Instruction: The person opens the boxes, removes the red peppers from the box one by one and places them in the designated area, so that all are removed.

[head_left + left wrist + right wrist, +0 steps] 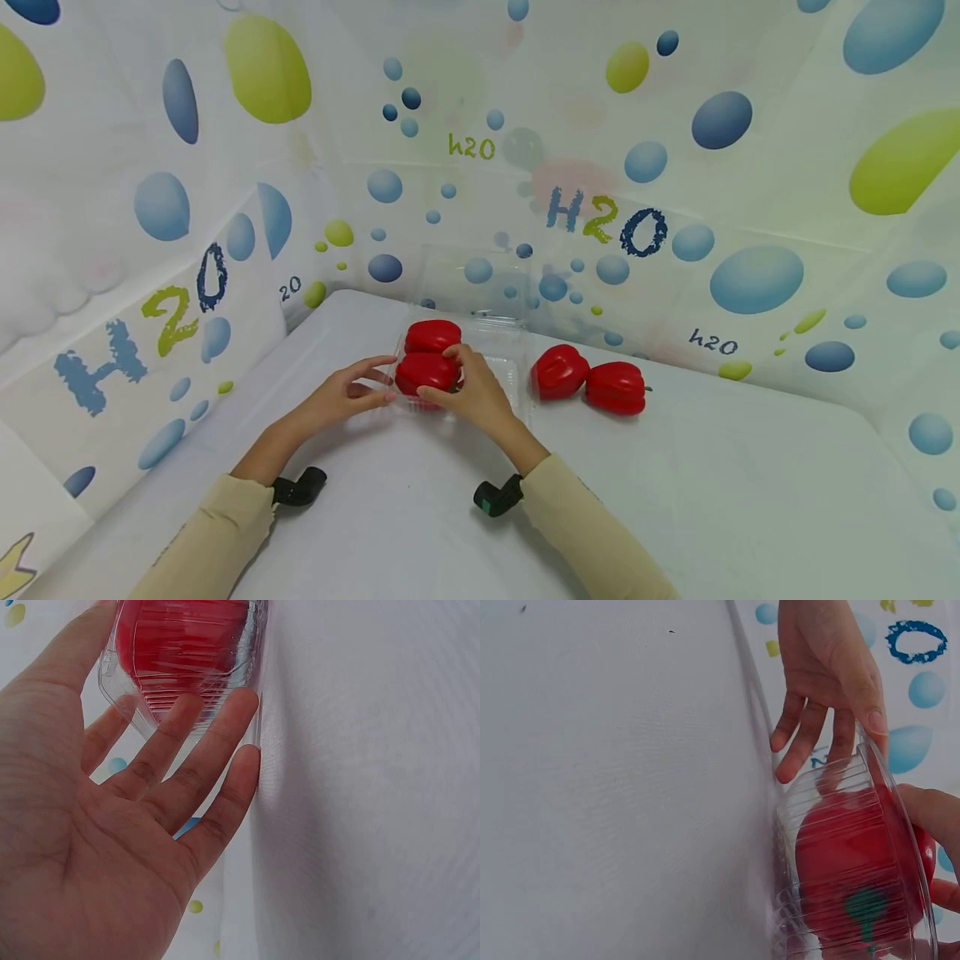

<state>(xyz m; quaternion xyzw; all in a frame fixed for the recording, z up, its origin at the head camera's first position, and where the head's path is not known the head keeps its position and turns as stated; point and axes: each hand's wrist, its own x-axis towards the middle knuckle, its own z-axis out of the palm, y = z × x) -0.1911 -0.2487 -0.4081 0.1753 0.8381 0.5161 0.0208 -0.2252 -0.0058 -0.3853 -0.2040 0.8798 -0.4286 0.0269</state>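
A clear plastic clamshell box [517, 354] lies open on the table with two red bell peppers in its left part, the rear pepper [433, 335] and the front pepper [418, 372]. My right hand [483, 396] holds the front pepper between thumb and fingers from its right side. In the right wrist view, that pepper [840, 855] shows through the ribbed wall, its green stem facing the camera. My left hand [337, 397] is at the box's left side. Its fairly straight fingers [217, 739] touch the outer wall and its thumb is near the rim.
Two more red bell peppers, a left one [560, 372] and a right one [615, 387], lie to the right of the box. The raised transparent lid [472, 287] leans back toward the patterned curtain [675, 167]. A white cloth covers the table [712, 500].
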